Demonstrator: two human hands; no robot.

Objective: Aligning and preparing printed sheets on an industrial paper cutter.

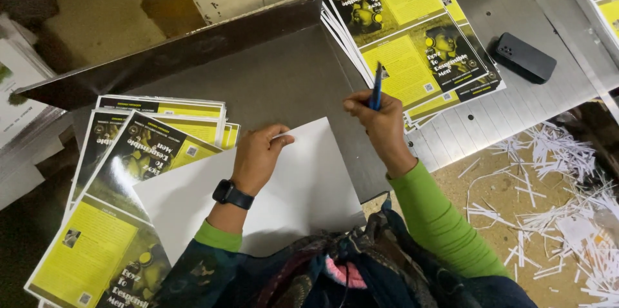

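White blank sheet [303, 185] lies on a grey metal table [284, 82], its top edge pinched by the left hand [256, 156]. The right hand [380, 121] grips a blue pen [376, 87] upright beside stacked yellow-and-black printed covers [412, 37].

We see a dim scene lit mostly from above and to the right: the grey tabletop [277, 82] carries a soft sheen, and the glossy covers [412, 30] at upper right catch mild glare on their yellow panels. The white sheet [303, 185] is the brightest patch, close to washed out, with a soft shadow from our body across its lower edge. The left corners fall into deep shadow and lose detail. Focus holds well in the centre; the paper strips [561, 153] at right look slightly soft. Straight edges bow near the borders from wide-angle distortion.
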